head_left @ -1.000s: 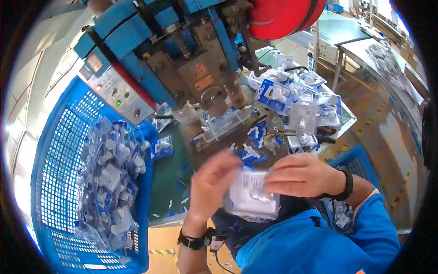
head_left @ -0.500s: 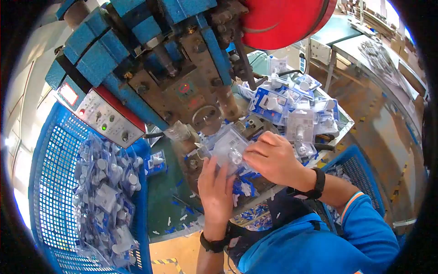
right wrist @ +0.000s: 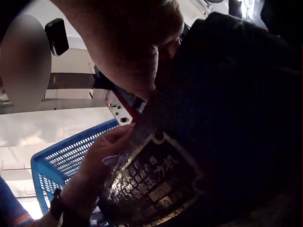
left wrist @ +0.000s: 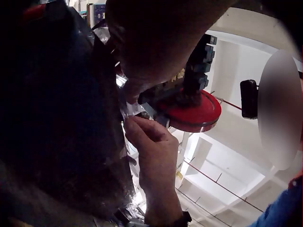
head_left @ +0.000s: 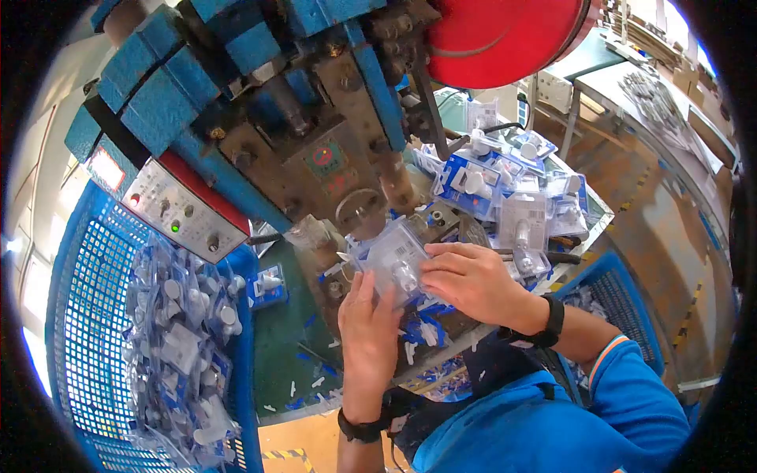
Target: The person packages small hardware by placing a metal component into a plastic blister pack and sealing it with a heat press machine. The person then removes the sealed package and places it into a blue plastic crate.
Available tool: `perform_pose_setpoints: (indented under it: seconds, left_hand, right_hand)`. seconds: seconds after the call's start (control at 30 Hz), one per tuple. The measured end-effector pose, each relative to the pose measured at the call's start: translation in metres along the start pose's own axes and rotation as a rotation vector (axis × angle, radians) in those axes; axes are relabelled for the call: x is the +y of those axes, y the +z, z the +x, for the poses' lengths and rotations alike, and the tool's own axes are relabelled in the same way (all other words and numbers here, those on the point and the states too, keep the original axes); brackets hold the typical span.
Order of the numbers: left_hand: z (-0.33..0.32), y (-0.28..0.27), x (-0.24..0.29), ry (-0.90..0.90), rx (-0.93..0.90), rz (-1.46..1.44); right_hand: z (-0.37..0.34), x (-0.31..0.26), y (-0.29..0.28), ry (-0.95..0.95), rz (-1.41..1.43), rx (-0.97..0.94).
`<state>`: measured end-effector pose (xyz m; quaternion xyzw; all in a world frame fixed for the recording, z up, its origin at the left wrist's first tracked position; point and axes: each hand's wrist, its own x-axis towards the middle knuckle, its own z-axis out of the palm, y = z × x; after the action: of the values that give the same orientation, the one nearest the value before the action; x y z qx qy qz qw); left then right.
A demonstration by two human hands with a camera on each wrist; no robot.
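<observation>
A clear blister pack [head_left: 397,256] with a white, rounded item inside lies tilted under the press head [head_left: 359,211], over the machine's bed. At its near left corner, my left hand [head_left: 367,335] touches the plastic with long, straight fingers. My right hand [head_left: 482,288] pinches the right edge, thumb and fingers bent. The left wrist view shows the right hand [left wrist: 154,146] with thumb and fingertip together at the plastic. In the right wrist view the left hand [right wrist: 100,151] reaches beside the machine's dark nameplate [right wrist: 154,182].
A blue basket [head_left: 67,315] full of packs stands left. Many packs [head_left: 473,185] are heaped on the right; one single pack [head_left: 266,285] lies on the green table [head_left: 276,355]. Blue and white scraps [head_left: 426,331] litter the bed's front. A control panel [head_left: 185,209] juts out left.
Both hands have brought the blister pack from in front of my body forward, under the press head. Over the last half second the hands and pack have barely shifted.
</observation>
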<state>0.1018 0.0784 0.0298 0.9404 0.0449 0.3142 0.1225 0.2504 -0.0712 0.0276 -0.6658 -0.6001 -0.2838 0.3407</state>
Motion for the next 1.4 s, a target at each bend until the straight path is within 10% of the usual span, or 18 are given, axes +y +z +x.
perform_pose_setpoints:
  seconds: [1.4]
  left_hand:
    - [0.007, -0.006, 0.007, 0.015, -0.005, 0.077]
  right_hand:
    - [0.002, 0.002, -0.004, 0.002, 0.033, -0.032]
